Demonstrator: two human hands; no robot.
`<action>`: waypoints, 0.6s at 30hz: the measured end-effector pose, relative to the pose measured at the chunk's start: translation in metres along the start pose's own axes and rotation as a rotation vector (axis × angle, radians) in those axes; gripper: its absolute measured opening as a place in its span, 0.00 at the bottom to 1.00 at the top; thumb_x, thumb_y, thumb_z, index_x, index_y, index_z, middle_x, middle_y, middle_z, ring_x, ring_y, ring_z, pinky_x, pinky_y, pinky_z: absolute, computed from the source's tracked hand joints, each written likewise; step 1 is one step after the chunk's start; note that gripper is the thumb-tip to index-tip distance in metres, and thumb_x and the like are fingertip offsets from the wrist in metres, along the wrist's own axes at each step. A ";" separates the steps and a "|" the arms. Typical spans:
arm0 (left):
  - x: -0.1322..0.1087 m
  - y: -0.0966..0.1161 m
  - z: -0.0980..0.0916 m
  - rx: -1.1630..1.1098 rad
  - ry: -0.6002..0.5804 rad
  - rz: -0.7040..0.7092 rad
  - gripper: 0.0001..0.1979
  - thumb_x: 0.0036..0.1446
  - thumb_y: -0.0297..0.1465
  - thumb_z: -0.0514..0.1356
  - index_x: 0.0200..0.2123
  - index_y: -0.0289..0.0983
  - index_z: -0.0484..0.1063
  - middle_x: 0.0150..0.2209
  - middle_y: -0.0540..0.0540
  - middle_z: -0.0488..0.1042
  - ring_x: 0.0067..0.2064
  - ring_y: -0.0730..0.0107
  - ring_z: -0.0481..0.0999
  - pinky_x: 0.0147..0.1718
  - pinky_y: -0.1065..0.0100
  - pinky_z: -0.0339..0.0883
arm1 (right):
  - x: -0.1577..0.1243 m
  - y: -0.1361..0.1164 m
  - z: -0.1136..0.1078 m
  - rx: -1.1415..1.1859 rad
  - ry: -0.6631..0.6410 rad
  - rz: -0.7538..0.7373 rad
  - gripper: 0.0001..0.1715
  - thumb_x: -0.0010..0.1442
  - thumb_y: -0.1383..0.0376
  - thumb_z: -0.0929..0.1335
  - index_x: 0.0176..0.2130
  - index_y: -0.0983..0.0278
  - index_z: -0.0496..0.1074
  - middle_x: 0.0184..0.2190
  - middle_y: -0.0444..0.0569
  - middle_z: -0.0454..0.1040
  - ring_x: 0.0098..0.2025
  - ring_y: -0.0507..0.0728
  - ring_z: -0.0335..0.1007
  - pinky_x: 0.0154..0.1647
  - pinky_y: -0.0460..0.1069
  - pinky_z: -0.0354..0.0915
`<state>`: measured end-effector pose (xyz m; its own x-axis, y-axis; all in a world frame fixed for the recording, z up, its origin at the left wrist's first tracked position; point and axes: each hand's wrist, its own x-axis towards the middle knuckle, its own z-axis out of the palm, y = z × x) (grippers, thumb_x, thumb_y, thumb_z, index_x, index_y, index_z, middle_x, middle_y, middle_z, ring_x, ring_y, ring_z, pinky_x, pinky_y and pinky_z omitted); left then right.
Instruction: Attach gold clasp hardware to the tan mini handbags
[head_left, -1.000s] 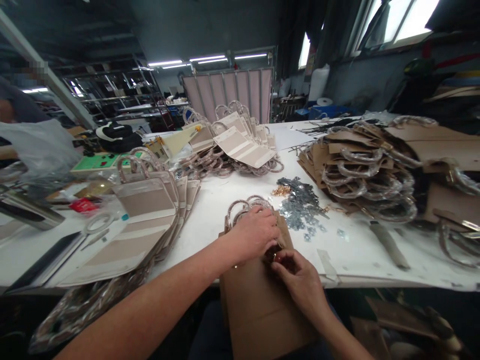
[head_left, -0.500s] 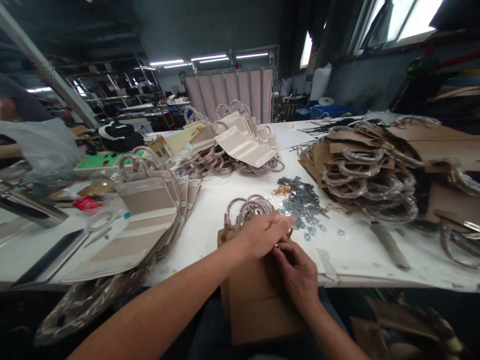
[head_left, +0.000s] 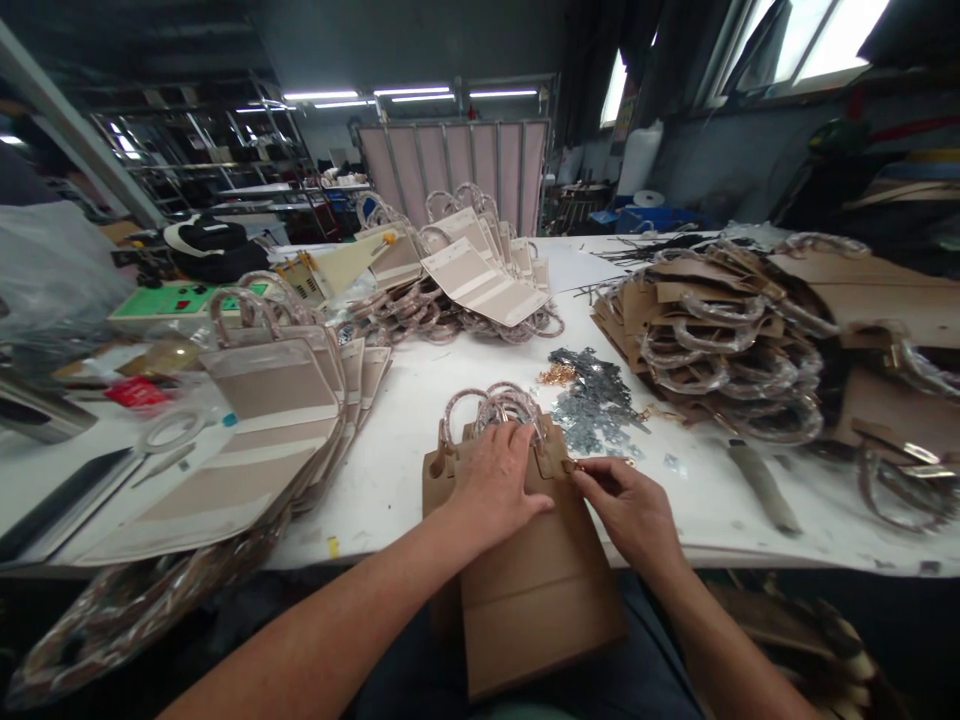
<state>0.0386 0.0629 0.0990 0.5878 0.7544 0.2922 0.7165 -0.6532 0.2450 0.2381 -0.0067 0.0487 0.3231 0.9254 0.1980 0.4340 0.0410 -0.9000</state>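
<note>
A brown handbag panel (head_left: 540,590) rests on my lap and against the table edge, its plastic-wrapped handles (head_left: 510,395) standing at the top. My left hand (head_left: 499,475) lies across the upper part of the panel below the handles, fingers stretched forward and thumb apart. At the panel's upper right edge, my right hand (head_left: 626,500) pinches a small gold-coloured metal fitting (head_left: 574,464) beside a short tab; the fingertips hide part of it. Just beyond lie a heap of flat silver metal plates (head_left: 596,400) and a small pile of gold-coloured fittings (head_left: 556,374).
Brown bag panels with wrapped handles (head_left: 720,340) are piled on the right, near a grey-brown bar-shaped tool (head_left: 763,487). Beige bag panels (head_left: 277,440) stack at left, with more beige panels (head_left: 487,285) behind. A tape roll (head_left: 172,430) lies on the white table (head_left: 352,510).
My hands have moved apart: the left has shifted left onto the panel, and the right has moved up to its right edge. The view has turned slightly.
</note>
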 end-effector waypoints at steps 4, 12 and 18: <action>-0.001 -0.002 0.003 -0.004 0.017 -0.019 0.49 0.44 0.45 0.78 0.64 0.33 0.62 0.58 0.36 0.68 0.58 0.46 0.68 0.60 0.49 0.66 | 0.005 -0.004 0.001 -0.010 -0.039 -0.051 0.17 0.62 0.51 0.72 0.43 0.59 0.82 0.39 0.48 0.83 0.40 0.62 0.78 0.43 0.54 0.70; 0.000 -0.005 0.003 -0.012 -0.060 0.002 0.48 0.48 0.46 0.76 0.67 0.36 0.62 0.55 0.39 0.74 0.57 0.47 0.68 0.57 0.51 0.68 | 0.004 0.000 0.010 -0.096 -0.005 -0.104 0.13 0.65 0.54 0.70 0.41 0.58 0.82 0.38 0.46 0.82 0.40 0.60 0.78 0.44 0.53 0.69; 0.000 -0.007 0.005 -0.057 -0.080 -0.021 0.51 0.48 0.44 0.76 0.69 0.36 0.60 0.56 0.41 0.74 0.57 0.48 0.68 0.57 0.50 0.67 | 0.003 0.004 0.015 -0.125 0.035 -0.119 0.12 0.65 0.55 0.69 0.42 0.58 0.81 0.39 0.46 0.82 0.39 0.60 0.78 0.44 0.53 0.70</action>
<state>0.0359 0.0679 0.0927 0.6028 0.7690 0.2127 0.7077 -0.6384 0.3027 0.2280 0.0015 0.0401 0.2913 0.9029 0.3160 0.5716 0.1006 -0.8144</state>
